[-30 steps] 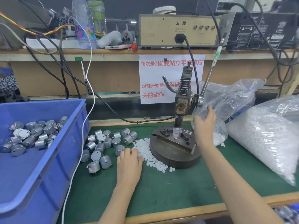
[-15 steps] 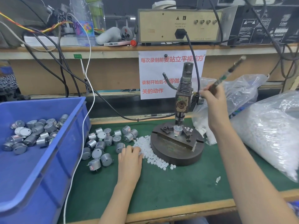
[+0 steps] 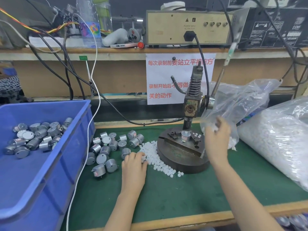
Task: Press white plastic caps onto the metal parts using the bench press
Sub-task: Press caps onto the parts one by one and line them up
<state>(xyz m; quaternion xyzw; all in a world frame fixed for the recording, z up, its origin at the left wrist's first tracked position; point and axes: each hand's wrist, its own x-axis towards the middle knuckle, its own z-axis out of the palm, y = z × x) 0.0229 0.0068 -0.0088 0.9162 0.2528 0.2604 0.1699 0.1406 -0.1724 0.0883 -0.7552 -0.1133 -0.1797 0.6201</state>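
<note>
left hand point(image 3: 134, 165) down in the white caps point(image 3: 155, 154), fingers curled, grip unclear; right hand point(image 3: 216, 139) blurred beside the bench press point(image 3: 191, 104), off its lever point(image 3: 220, 80), grasp impossible to tell. with a metal part point(image 3: 185, 135) seated under the ram, pinch one cap, set it square, pull steadily.

— What colour is the surface point(image 3: 183, 194)?
— Plain green. The bin point(image 3: 50, 164) is blue, the caps point(image 3: 155, 157) white, the metal parts point(image 3: 113, 145) silver.
— And the sign point(image 3: 160, 77)?
— White (bold red characters on it).
</note>
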